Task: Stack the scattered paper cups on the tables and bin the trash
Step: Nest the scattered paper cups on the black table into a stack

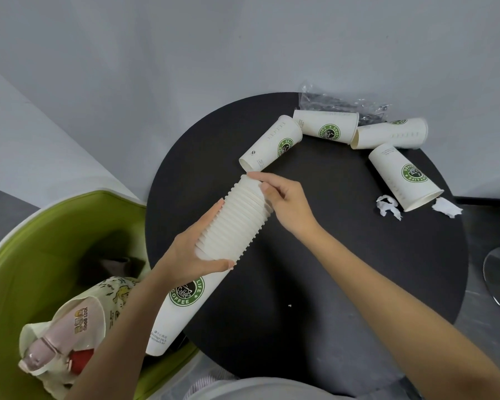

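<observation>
Four cups (272, 142) lie on the table (329, 269); left grip (191, 255) clasps the cup stack (237, 220), right grip (286, 206) pinches its top.

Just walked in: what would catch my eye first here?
A tall stack of paper cups slants over the near-left edge of the round black table, with the left hand gripping its middle and the right hand pinching its top. Along the table's far edge four loose cups lie on their sides. A green bin with trash in it stands at lower left.
</observation>
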Motion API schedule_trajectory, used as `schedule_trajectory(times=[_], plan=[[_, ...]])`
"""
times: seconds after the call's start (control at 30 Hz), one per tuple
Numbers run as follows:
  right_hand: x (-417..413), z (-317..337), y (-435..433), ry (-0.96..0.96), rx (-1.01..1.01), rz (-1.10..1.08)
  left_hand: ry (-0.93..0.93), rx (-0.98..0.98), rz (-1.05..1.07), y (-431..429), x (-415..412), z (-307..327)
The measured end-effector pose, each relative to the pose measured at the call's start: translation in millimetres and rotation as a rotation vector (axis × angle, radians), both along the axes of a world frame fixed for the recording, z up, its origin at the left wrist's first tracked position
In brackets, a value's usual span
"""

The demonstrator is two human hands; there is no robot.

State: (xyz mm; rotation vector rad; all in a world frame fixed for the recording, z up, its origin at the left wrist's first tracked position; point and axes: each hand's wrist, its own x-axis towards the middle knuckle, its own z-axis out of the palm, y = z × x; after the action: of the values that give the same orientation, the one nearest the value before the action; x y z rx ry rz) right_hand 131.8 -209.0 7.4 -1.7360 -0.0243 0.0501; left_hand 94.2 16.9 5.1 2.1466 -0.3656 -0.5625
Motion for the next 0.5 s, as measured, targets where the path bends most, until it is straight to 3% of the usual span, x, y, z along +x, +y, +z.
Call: schedule_trajectory(times=[0.5], plan=[[-11.6, 3.9, -0.1, 0.055, 0.062, 0.056, -0.003, 0.014, -0.005, -4.7, -0.7, -3.5]])
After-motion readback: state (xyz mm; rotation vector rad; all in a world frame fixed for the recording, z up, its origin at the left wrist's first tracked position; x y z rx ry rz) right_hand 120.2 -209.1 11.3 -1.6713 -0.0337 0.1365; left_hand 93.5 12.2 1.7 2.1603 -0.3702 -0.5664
